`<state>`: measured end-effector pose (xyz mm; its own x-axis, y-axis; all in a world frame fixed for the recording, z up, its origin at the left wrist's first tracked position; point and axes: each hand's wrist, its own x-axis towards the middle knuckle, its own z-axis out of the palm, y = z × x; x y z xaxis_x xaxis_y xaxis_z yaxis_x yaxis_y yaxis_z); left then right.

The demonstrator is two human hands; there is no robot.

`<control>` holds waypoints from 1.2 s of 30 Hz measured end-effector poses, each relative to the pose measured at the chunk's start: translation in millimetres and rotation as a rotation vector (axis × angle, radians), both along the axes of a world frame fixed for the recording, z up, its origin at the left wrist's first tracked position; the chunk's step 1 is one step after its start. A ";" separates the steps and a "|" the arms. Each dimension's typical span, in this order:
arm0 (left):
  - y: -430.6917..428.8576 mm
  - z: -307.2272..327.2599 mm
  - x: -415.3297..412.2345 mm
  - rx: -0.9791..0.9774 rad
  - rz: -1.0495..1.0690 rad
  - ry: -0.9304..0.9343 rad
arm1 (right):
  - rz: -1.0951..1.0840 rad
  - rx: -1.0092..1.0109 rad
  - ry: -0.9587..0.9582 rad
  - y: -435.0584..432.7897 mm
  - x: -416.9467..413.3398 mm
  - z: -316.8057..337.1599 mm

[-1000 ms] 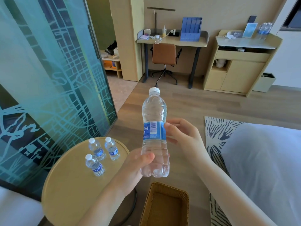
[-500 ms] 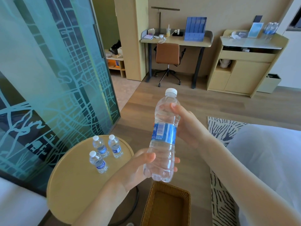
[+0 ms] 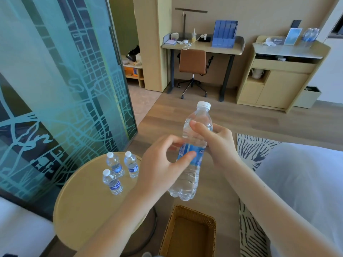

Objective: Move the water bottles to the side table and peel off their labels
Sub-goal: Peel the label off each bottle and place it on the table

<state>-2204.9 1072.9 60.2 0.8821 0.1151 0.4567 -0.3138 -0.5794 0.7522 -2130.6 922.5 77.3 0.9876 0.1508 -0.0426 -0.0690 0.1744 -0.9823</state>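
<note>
A clear water bottle with a white cap and a blue label is held upright and slightly tilted in mid-air, above the floor. My right hand grips its upper body from the right. My left hand is at the label, thumb and fingertips pinching at its left edge. Three more labelled bottles stand upright on the round wooden side table at the lower left.
A wicker basket sits on the floor below the held bottle. A patterned glass partition rises behind the side table. A white bed and striped rug lie right. Desk, chair and cabinet stand far back.
My right hand moved up to grip the bottle's upper part. My left hand let go of the bottle's base and rose to the label. The bottle tilted slightly.
</note>
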 end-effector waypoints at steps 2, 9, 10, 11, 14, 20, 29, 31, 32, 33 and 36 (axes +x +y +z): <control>-7.9 -3.7 1.1 0.076 0.061 -0.061 | -0.022 0.004 -0.004 1.6 -4.0 -1.8; -12.4 -14.5 3.9 0.132 0.136 -0.102 | -0.085 -0.011 0.035 2.9 -12.9 -6.1; -11.9 -15.3 4.3 0.125 0.133 -0.094 | -0.090 -0.016 0.034 3.0 -13.7 -6.6; -11.3 -16.1 4.7 0.123 0.132 -0.086 | -0.096 -0.024 0.031 3.2 -14.3 -7.3; -9.6 -18.8 5.4 0.130 0.132 -0.060 | -0.117 -0.037 0.022 4.6 -16.1 -9.2; -9.6 -21.0 1.9 0.120 0.139 -0.063 | -0.141 -0.029 0.033 4.6 -18.2 -13.7; -21.3 -23.3 -4.5 0.205 0.223 -0.062 | -0.228 -0.019 0.003 11.1 -21.4 -23.9; -22.4 -24.1 -4.1 0.209 0.230 -0.067 | -0.234 -0.026 0.008 11.8 -21.0 -25.9; -22.4 -24.8 -3.6 0.212 0.232 -0.070 | -0.236 -0.030 0.009 11.9 -20.7 -27.0; -22.4 -25.7 -3.0 0.214 0.233 -0.074 | -0.239 -0.035 0.008 12.0 -20.5 -28.0; -22.6 -29.8 -1.1 0.228 0.242 -0.092 | -0.251 -0.050 0.000 11.3 -20.1 -30.4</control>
